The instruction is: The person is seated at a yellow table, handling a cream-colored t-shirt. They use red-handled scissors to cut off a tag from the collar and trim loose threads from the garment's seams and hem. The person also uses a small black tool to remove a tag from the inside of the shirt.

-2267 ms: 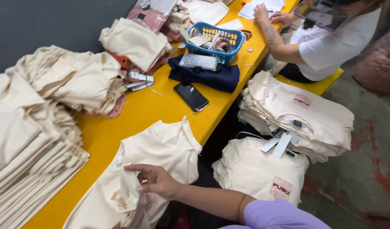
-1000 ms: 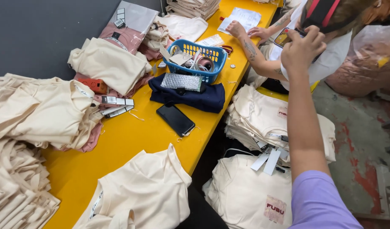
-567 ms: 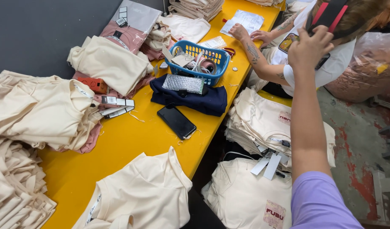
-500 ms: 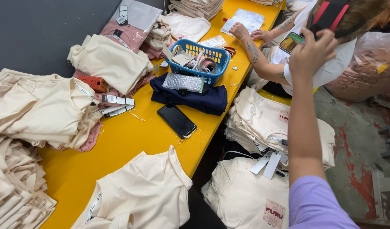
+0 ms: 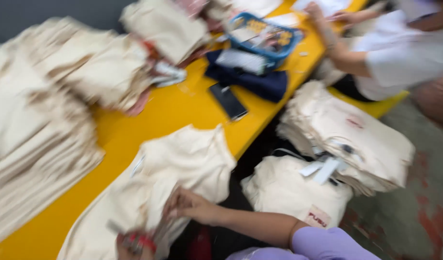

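Since the earlier frame, right hand [image 5: 190, 206] has returned from the co-worker, fingers spread flat on cream garment [image 5: 183, 168] at table [image 5: 183, 106] edge. Left hand [image 5: 134, 243] grip blurred, cannot tell. Advise steadying fabric before folding.

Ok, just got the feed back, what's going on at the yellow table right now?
The picture is motion-blurred. The person's right hand rests on a cream garment lying at the near edge of the yellow table. Their left hand is at the bottom edge with something small and red in its grip; what it is cannot be told. Across the table, another person works beside a blue basket. A dark phone lies mid-table.
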